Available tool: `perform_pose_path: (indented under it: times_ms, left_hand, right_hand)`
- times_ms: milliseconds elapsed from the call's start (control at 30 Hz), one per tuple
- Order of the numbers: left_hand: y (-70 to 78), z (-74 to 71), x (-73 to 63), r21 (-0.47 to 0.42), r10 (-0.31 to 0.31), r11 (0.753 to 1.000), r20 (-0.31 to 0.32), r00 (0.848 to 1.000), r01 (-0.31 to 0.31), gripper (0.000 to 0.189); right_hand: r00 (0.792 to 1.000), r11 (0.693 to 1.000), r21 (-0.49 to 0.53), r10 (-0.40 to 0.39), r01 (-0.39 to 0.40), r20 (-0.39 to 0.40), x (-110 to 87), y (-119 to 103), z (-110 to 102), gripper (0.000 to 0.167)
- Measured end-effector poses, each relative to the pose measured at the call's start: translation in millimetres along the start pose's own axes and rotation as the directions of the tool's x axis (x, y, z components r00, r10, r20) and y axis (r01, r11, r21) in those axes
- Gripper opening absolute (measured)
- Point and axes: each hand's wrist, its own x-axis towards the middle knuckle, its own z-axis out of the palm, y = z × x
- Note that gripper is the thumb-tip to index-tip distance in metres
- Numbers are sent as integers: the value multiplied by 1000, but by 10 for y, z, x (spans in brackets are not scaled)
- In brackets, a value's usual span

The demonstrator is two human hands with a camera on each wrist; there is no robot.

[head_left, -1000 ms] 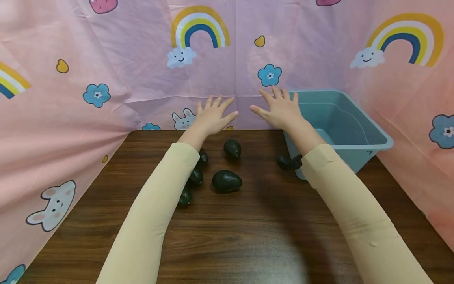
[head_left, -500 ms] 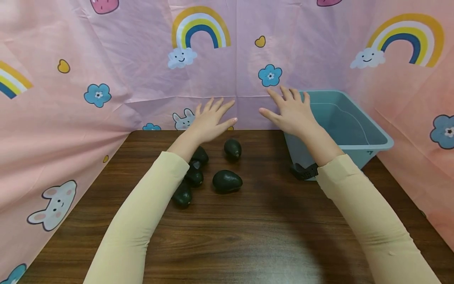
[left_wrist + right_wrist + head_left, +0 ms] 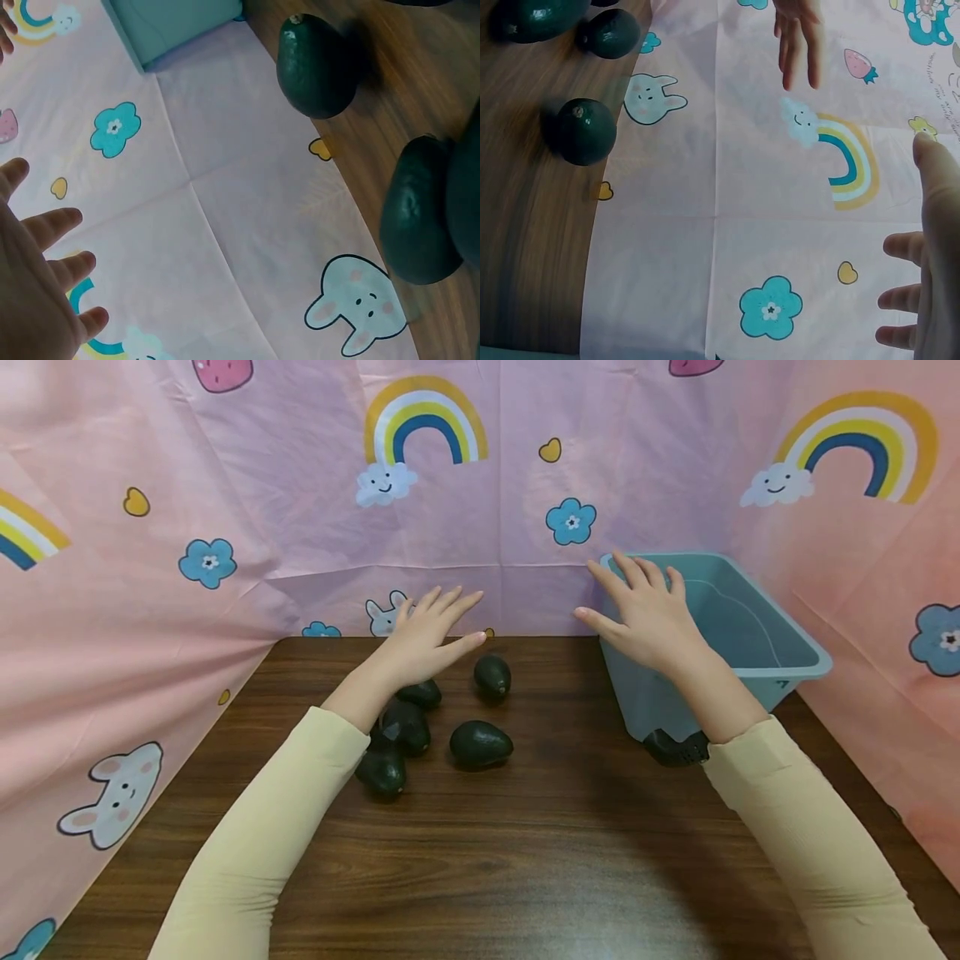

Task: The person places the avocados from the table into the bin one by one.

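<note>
My left hand (image 3: 423, 643) hovers with fingers spread above the left-hand avocados, holding nothing. Several dark green avocados lie on the wooden table: one at the back (image 3: 492, 677), one in front of it (image 3: 481, 744), and a close group to the left (image 3: 381, 771) partly hidden by my left wrist. My right hand (image 3: 651, 617), fingers also spread and holding nothing, is raised in front of the blue-green bin (image 3: 780, 673). In the left wrist view an avocado (image 3: 315, 67) lies beyond the left hand (image 3: 37, 281); the right wrist view shows both hands off the table.
The bin stands at the table's back right, its inside partly covered by my right hand. A patterned pink cloth (image 3: 517, 527) hangs behind the table (image 3: 525, 860) and along both sides. A black wrist camera mount (image 3: 675, 749) hangs under my right wrist.
Both hands have moved apart and drawn slightly down and back, the left toward the left, the right across the bin. More of the left-hand avocados shows now. The avocados and bin stay put.
</note>
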Motion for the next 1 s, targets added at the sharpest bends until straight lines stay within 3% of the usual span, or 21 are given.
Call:
perform_pose_path:
  times_ms: [467,1000]
  left_hand:
    - [-141,101,-339,-88,40,995,-20,999,-41,67]
    - [-348,137,-721,-153,67,985,-74,995,-77,65]
  right_hand:
    - [987,995,95,-26,41,-159,-420,261,-36,66]
    - [950,974,208,-21,90,-310,-833,597,53,60]
